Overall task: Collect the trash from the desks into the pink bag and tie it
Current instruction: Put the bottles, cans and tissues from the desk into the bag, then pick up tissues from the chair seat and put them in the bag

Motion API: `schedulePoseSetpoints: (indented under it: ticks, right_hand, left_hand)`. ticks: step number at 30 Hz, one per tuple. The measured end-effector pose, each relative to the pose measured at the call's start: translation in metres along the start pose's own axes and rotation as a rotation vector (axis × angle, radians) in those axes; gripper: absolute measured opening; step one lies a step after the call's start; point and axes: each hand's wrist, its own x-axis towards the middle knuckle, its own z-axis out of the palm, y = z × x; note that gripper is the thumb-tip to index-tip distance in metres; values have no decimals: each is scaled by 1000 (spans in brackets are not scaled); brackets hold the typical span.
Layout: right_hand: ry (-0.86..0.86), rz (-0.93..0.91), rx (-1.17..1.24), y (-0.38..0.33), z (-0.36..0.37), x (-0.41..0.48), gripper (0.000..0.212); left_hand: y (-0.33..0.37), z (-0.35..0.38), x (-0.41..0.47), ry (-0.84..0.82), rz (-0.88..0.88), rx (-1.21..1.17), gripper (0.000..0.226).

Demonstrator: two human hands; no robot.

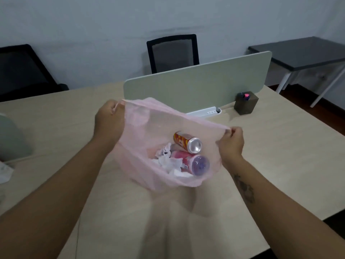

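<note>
A thin pink bag [141, 146] hangs open above the beige desk [270, 165], its mouth stretched wide. My left hand [109, 121] grips the rim at the upper left. My right hand [231, 142] pinches the rim at the right. Inside lie a red and yellow can [187, 142], a pink bottle with a purple cap [192, 163] and crumpled white paper [168, 161].
A pale green divider panel [197, 85] stands across the desk with a white power strip [205, 111] at its foot and a dark pen holder [246, 105] beside it. Black chairs [172, 52] stand behind. A dark table [306, 52] is at right. White paper [4, 171] lies at the left edge.
</note>
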Motion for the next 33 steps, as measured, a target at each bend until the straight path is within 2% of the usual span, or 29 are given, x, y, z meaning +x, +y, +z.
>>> schedulePoseSetpoints:
  ticks: [1,4,7,9,11,15,17,20,23,28,33]
  right_hand:
    - [19,-98,-45,-24,-1,7,12]
    - [-128,-391,-365,-82,-13,23,21]
    - [84,-519,-334,-121,-36,38,21]
    - [49,-504,-447,-129,-49,46,21]
    - [-78,-478,-563,-120,-60,52,23]
    - [-44,-318,-346,-91,-88,55,21]
    - [-104,-196,-230,-72,-103,53,19]
    - [-166,-72,-211,-47,-129,49,17]
    - [-271,18,-219,-28,-163,41,40]
    - [-450,-90,-612,12,-243,-13,57]
    - [-672,-250,-1021,67,-335,-97,50]
  left_hand:
    - [5,-6,11,49,17,-22,41]
    - [25,-12,32,87,99,-62,40]
    - [45,-9,39,69,135,-98,41]
    - [56,-4,41,130,86,-208,41]
    - [64,9,31,63,61,-261,38]
    - [66,44,-19,-160,86,-341,32]
    - [64,60,-47,-227,100,-381,36]
    - [63,84,-92,-373,141,-378,30]
    - [64,112,-133,-572,131,-320,24]
    - [63,159,-193,-764,143,-52,48]
    - [50,189,-246,-891,182,267,84]
